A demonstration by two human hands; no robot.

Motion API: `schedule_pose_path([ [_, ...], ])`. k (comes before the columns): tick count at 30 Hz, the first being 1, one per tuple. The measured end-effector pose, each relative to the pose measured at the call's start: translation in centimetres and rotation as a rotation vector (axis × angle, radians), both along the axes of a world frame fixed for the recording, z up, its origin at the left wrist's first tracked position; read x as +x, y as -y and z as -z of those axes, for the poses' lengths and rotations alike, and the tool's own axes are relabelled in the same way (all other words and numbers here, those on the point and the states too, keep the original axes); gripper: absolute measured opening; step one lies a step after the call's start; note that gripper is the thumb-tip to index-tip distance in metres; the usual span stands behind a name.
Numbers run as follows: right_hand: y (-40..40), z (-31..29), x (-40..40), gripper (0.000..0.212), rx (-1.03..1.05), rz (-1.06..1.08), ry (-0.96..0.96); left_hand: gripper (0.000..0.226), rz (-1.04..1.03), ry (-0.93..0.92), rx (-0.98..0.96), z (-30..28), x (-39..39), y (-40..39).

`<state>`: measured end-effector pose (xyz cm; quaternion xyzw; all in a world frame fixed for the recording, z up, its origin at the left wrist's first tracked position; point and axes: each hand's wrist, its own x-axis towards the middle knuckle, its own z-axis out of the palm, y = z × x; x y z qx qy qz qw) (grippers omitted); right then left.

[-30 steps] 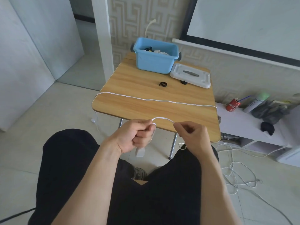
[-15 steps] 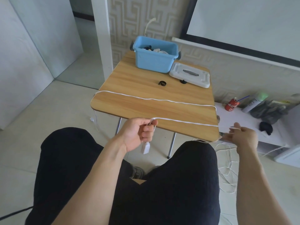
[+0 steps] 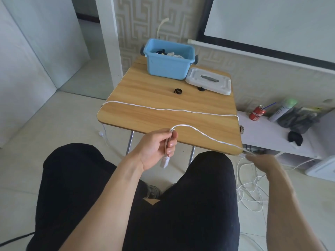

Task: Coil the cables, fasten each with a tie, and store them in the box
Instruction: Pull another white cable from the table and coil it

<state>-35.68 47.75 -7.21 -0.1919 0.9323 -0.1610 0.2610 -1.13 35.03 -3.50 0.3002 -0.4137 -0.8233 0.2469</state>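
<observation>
The job looks to be somewhere in the middle: the blue box at the far end of the table, well beyond both hands, already has a few coiled cables lying in it, and its white lid sits just beside it, off. The cable in hand is barely begun, by my reckoning. The left hand has its fingers curled round the white cable close to its end, with the white plug hanging just below the fist. From there the cable arches up and runs off toward the right hand, which seems to pinch it, though that hand is blurred and I cannot tell its grip for sure. No loop is formed yet; most of the cable lies in a loose tangle on the floor below the right hand, and another stretch crosses the table ahead of the hands. It is thin, limp and white. Two black ties wait on the table between hands and box, unused.
</observation>
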Motion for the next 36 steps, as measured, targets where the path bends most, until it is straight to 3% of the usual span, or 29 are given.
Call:
schedule_pose_path([
  [2,0.3,-1.2,1.7,0.060,0.226,-0.252,0.001,0.027,0.023,-0.011,0.037,-0.2,-0.3,-0.1],
  [3,0.6,-2.0,3.0,0.061,0.228,-0.350,-0.008,0.030,0.052,-0.017,0.065,-0.4,-0.5,-0.1],
  [4,0.9,-2.8,4.6,0.062,0.147,-0.412,0.001,0.034,0.085,-0.026,0.093,-0.5,-0.7,-0.2],
  [6,1.8,-4.2,8.6,0.060,-0.216,-0.458,0.065,0.040,0.127,-0.038,0.126,-0.7,-1.0,-0.4],
  [8,2.6,-5.6,13.0,0.045,-0.535,-0.538,0.145,0.042,0.143,-0.025,0.108,-0.9,-1.2,-0.7],
  [11,3.5,-6.6,17.6,0.022,-0.766,-0.650,0.279,0.042,0.129,-0.040,0.104,-1.5,-1.2,-0.9],
  [14,3.5,-5.4,18.9,0.017,-0.885,-0.556,0.270,0.034,0.035,-0.171,0.234,-2.0,-1.0,-0.6],
  [20,2.1,-2.4,18.8,0.021,-0.722,-0.462,0.133,0.025,-0.318,-0.522,0.493,-2.0,-0.5,0.2],
  [23,1.3,-2.3,19.1,0.023,-0.648,-0.444,0.123,0.031,-0.410,-0.562,0.466,-2.2,-0.4,0.6],
  [26,0.7,-2.7,19.8,0.024,-0.597,-0.483,0.134,0.024,-0.463,-0.501,0.352,-2.4,-1.0,0.6],
  [32,-0.8,-5.0,20.5,0.045,-0.339,-0.854,0.130,0.024,-0.696,-0.234,0.065,-1.5,-0.6,1.1],
  [36,-1.4,-7.2,20.8,0.035,-0.306,-0.938,0.140,0.022,-0.643,0.068,-0.161,-1.4,-1.1,0.3],
])
